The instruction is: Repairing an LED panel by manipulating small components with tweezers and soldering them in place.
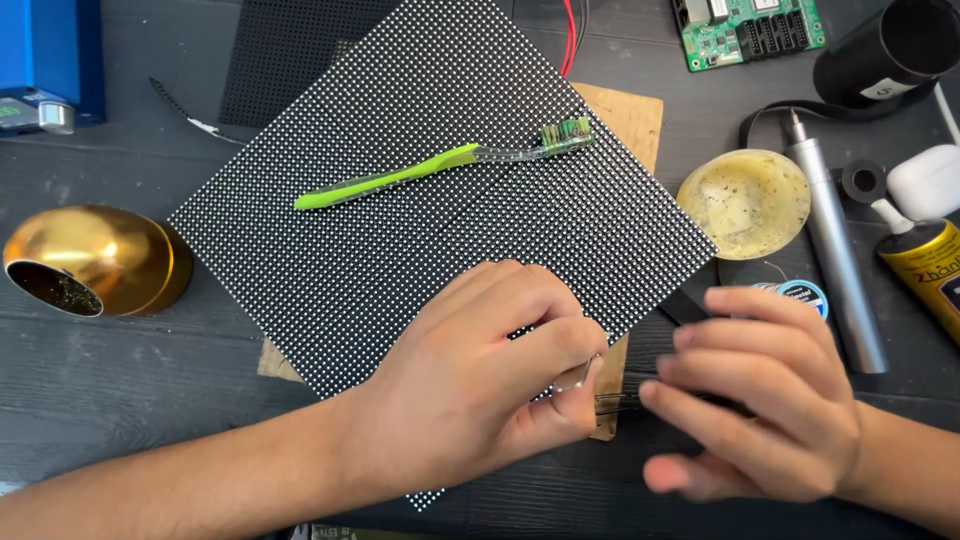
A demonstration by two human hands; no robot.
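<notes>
A black LED dot-matrix panel (440, 190) lies diagonally on a piece of cardboard (632, 115). A green toothbrush (420, 172) rests across its upper part. My left hand (480, 390) sits on the panel's lower right edge, pinching thin metal tweezers (580, 378) between thumb and forefinger. My right hand (760, 400) is just to the right, fingers curled around a thin dark tool whose tip points toward the tweezers; most of it is hidden under the fingers.
A gold metal bowl (95, 260) lies tipped at left. At right are a round tin of yellowish paste (745, 200), a silver pen-shaped tool (835, 260), a yellow glue bottle (925, 265), a white case (925, 180), a black cylinder (885, 50) and a green circuit board (750, 28).
</notes>
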